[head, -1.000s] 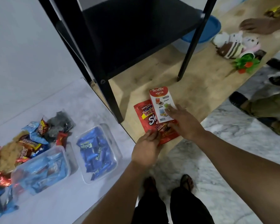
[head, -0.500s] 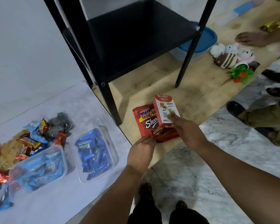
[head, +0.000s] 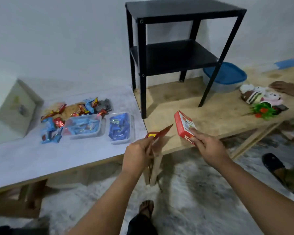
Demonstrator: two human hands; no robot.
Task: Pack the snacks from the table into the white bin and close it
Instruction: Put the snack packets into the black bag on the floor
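The left hand [head: 139, 150] is pinched on the edge of a flat red foil snack pouch [head: 159, 134], so the pouch is seen nearly edge-on. The right hand [head: 205, 145] is clamped around the lower end of a red-and-white cardboard snack box [head: 184, 127], thumb on its printed face. One item per hand probably lets both be carried over in a single trip. The open white bin [head: 15, 107] stands at the far left of the white-topped table [head: 75, 155], well apart from both hands, beyond the loose wrapped snacks [head: 71, 111] and two clear plastic tubs of blue packets [head: 120, 128]. Half a second earlier pouch and box lay stacked on the wooden table [head: 219, 122]; now both are lifted clear and separated.
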